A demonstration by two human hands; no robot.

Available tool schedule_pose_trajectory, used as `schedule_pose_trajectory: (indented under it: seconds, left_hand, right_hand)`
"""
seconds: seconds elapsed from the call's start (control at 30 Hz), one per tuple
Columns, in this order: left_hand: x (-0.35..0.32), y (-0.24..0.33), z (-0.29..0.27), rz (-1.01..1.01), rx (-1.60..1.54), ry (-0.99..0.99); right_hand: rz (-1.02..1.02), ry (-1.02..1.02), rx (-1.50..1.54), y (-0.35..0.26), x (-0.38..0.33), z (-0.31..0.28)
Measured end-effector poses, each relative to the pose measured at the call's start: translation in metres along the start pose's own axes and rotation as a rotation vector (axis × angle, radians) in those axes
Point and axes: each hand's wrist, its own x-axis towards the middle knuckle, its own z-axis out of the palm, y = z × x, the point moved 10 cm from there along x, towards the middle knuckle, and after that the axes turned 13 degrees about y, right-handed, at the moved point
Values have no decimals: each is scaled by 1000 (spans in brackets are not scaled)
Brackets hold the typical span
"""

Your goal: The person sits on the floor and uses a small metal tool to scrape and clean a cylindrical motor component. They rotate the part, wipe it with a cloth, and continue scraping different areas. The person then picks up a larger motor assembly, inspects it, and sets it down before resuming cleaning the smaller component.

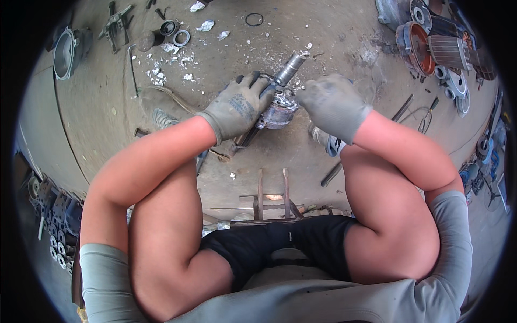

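Observation:
Both my hands wear grey work gloves. My left hand (pixel 239 105) is wrapped around a metal motor rotor (pixel 278 110) lying on the concrete floor, its steel shaft (pixel 290 67) pointing up and to the right. My right hand (pixel 331 102) rests closed against the right side of the same rotor body, fingers on its edge. I sit on a low wooden stool (pixel 272 202) with my knees spread, and the rotor lies between my feet.
White debris flakes (pixel 161 72) litter the floor beyond the rotor. Rings and bearings (pixel 175 32) and a puller tool (pixel 116 24) lie top left, a round housing (pixel 64 51) at far left. Motor stators and end caps (pixel 436 48) pile up top right. A metal rod (pixel 404 107) lies right.

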Motion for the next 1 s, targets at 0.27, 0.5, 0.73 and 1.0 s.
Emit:
schedule_pose_trajectory:
  seconds: [0.27,0.5,0.73,1.0]
  left_hand:
    - [-7,-15,-14,-25,-19,42]
    - [-6,-10,-6,-21,33,11]
    - [-6,-8,-6,-26,53,14]
    - [-4,-8,-8,-20,42,-1]
  right_hand:
    - [533,-268,313,70,-45,86]
    - [780,-471,756,39,-61,77]
    - [614,-399,574,25,-39,63]
    - [157,-693,341,-22,-17,45]
